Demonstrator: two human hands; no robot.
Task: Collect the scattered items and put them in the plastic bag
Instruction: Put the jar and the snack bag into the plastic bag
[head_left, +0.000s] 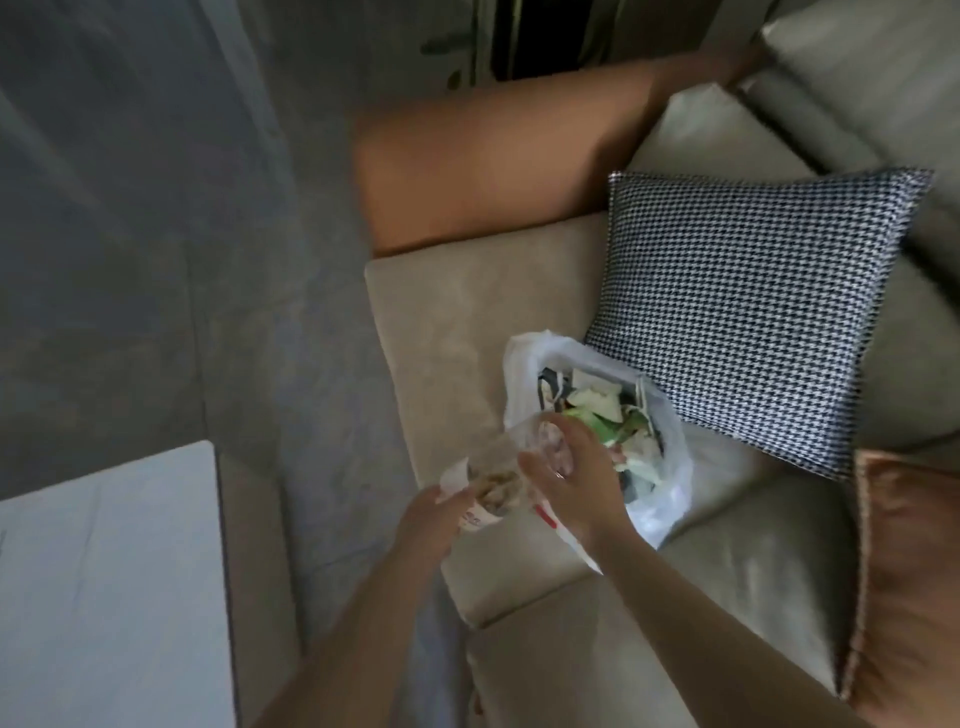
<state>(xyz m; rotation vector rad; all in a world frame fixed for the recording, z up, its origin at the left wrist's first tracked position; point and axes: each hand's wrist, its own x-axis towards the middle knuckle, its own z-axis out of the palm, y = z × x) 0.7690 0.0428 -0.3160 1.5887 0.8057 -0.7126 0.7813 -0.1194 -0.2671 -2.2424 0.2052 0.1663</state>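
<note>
Plastic bag (670, 499) sits open on the sofa cushion (457, 322) near its front edge, touching the lower left corner of the houndstooth pillow (748, 312). From the left: a white counter (104, 571) fills the lower left corner; the left hand (431, 525) grips a clear snack packet (488, 488) (contents blurred), the right hand (576, 478) closed on its other end at the bag's mouth, above crumpled green and white wrappers (608, 415).
</note>
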